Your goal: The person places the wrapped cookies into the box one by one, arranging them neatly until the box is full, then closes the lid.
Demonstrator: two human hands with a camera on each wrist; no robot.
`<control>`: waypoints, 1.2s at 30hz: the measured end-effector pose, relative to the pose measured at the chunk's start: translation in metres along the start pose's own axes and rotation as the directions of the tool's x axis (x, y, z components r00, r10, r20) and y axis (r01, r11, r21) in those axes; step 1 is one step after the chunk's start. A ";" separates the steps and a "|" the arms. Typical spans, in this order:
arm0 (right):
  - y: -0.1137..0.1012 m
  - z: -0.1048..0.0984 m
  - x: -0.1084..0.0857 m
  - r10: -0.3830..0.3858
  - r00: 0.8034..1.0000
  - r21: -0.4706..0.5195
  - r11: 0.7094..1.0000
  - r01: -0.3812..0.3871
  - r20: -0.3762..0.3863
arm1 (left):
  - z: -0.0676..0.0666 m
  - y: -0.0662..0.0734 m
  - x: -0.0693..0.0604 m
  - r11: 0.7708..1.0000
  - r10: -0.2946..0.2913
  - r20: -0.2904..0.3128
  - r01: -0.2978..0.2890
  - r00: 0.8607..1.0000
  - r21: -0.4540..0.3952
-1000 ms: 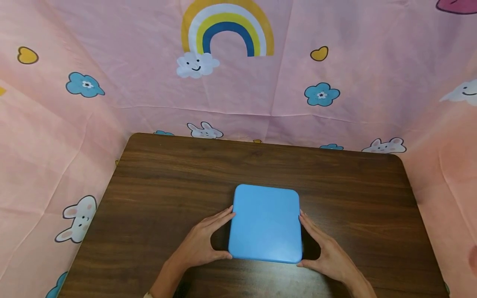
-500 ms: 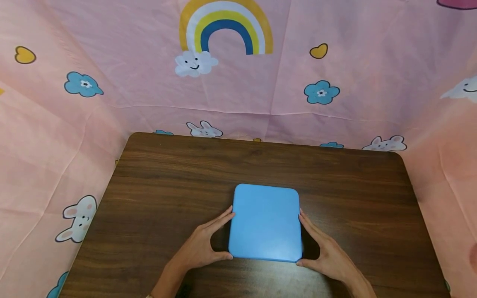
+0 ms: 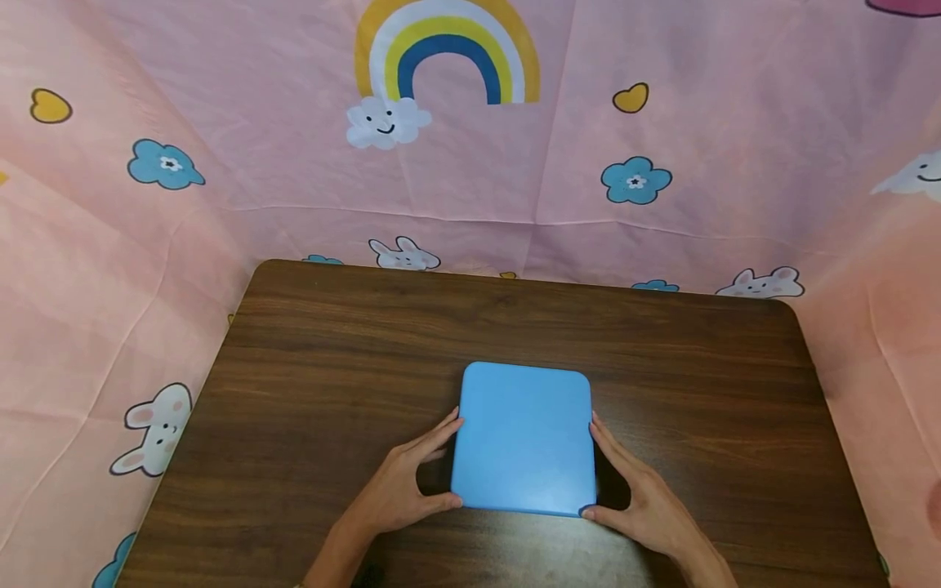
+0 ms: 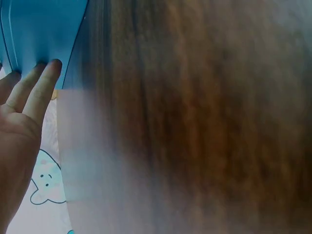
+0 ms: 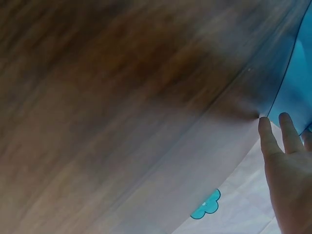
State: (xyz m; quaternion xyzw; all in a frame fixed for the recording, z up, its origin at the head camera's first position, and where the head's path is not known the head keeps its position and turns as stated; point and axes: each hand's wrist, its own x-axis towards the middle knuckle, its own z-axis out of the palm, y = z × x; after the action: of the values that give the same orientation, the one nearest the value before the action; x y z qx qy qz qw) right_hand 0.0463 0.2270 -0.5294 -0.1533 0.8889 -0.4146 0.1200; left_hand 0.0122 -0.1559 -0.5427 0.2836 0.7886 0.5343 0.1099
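A blue square box [image 3: 524, 441] with rounded corners sits on the brown wooden table [image 3: 353, 327], its smooth top facing up. My left hand [image 3: 397, 482] rests against its left side with straight fingers, and the thumb touches the near left corner. On the opposite side, my right hand [image 3: 647, 502] lays extended fingers along the box's edge, its thumb at the near right corner. In the left wrist view, fingertips touch the blue side wall [image 4: 41, 34]. The right wrist view shows fingers [image 5: 290, 136] by the box's side. What lies inside the box is hidden.
Pink patterned cloth [image 3: 470, 180] hangs behind the table and along both sides. The table's far edge meets it closely. A small dark object [image 3: 370, 574] shows near my left wrist at the bottom of the head view; its kind is unclear.
Both thumbs have shifted slightly inward along the box's near edge. More of the left hand's lower fingers show now. The box stays in place.
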 end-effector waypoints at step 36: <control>0.001 0.018 -0.007 0.128 0.991 0.344 0.929 -0.135 0.042 | 0.018 0.000 -0.007 0.982 -0.157 -0.036 0.152 0.987 -0.108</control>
State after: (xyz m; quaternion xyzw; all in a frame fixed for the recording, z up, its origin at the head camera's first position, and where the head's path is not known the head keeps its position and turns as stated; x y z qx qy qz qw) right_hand 0.0591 0.2174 -0.5407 -0.0741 0.8093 -0.5538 0.1811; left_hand 0.0263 -0.1457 -0.5506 0.2034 0.7813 0.5712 0.1482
